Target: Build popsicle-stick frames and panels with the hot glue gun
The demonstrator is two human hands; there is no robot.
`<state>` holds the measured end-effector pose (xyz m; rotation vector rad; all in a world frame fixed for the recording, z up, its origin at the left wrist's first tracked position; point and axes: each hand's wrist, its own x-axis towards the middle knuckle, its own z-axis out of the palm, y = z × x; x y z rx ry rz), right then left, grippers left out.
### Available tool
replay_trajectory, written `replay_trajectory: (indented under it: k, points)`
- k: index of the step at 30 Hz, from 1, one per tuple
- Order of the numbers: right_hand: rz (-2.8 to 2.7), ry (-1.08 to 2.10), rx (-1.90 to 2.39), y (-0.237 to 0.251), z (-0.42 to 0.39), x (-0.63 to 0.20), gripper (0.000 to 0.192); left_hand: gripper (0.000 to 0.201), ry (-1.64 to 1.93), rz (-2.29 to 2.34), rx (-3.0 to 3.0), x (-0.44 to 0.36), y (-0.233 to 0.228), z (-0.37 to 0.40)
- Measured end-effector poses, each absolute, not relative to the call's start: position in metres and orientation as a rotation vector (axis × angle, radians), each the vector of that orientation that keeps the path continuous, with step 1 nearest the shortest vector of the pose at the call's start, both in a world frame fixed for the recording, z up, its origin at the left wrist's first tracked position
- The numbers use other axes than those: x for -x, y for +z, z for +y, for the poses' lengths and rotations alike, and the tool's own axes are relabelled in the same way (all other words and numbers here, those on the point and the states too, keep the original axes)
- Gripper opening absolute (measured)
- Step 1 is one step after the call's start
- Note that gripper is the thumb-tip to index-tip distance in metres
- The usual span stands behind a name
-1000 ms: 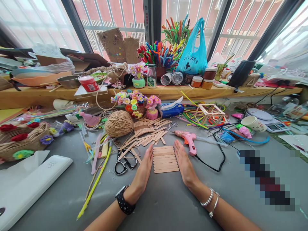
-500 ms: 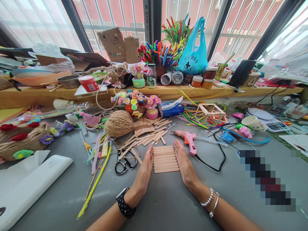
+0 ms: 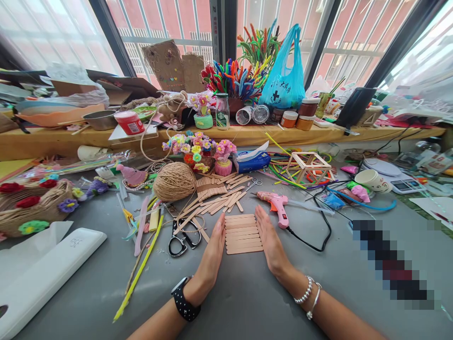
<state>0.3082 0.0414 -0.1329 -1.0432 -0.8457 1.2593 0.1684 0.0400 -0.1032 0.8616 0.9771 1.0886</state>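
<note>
Several wooden craft sticks lie flat side by side on the grey table, forming a near-square panel. My left hand stands on edge along the panel's left side, fingers stretched out, touching the stick ends. Against the right ends rests my right hand, also on edge with straight fingers. Neither hand grips anything. Just beyond the right fingertips is a pink hot glue gun, its nozzle pointing left. Loose craft sticks are heaped behind the panel. Black-handled scissors lie left of my left hand.
A ball of twine sits behind the scissors. Farther back right stands a small stick frame. The glue gun's black cord curves to the right. A white power bank lies at left, a yellow pipe cleaner nearer the middle.
</note>
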Motion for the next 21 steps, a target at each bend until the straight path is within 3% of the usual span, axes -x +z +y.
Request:
replay_trajectory:
  k: [17,21]
  points:
    - [-0.814,1.267,1.028,-0.131,0.042,-0.309,0.054,0.046,1.101,1.021,-0.838,-0.163,-0.097,0.045]
    - [-0.801,1.277,0.970,-0.127,0.042,-0.310,0.052,0.034,1.005,1.157,-1.238,-0.142,-0.086,0.060]
